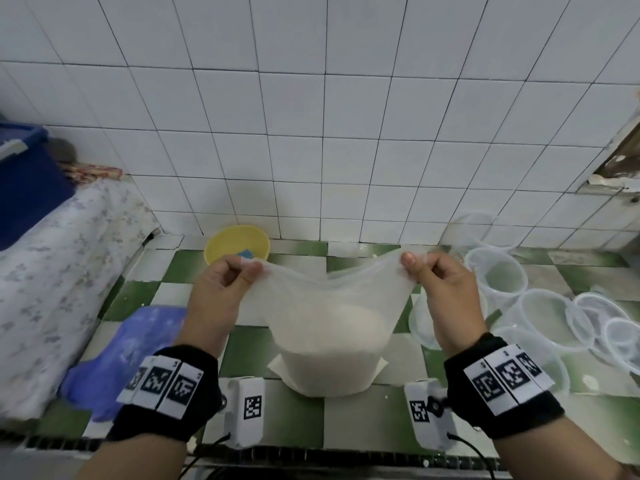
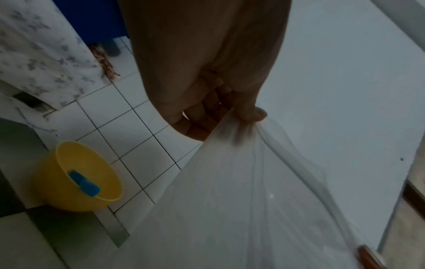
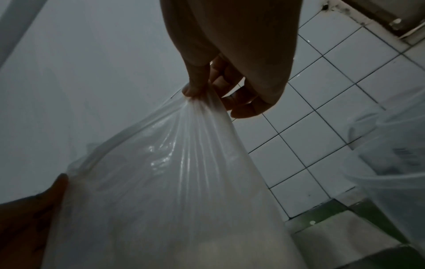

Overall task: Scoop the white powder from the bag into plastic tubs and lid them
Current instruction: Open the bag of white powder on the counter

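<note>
From where I sit, the middle of the green-and-white checked counter (image 1: 363,414) is blocked by the bag (image 1: 329,327) of white powder (image 1: 329,358), its mouth stretched wide between my left hand (image 1: 218,292) and right hand (image 1: 446,292). To the right, clear plastic tubs (image 1: 498,275) and loose lids (image 1: 595,313) crowd the counter from the wall to the near edge, one tub just beside the bag. At the far left, a yellow bowl (image 1: 237,242) holding a blue scoop (image 1: 246,253) stands against the tiled wall (image 1: 311,133). At the near left lies a blue plastic sheet (image 1: 114,355), with a floral-covered block (image 1: 52,289) beyond. Bare counter shows between bowl and bag and along the near edge.
</note>
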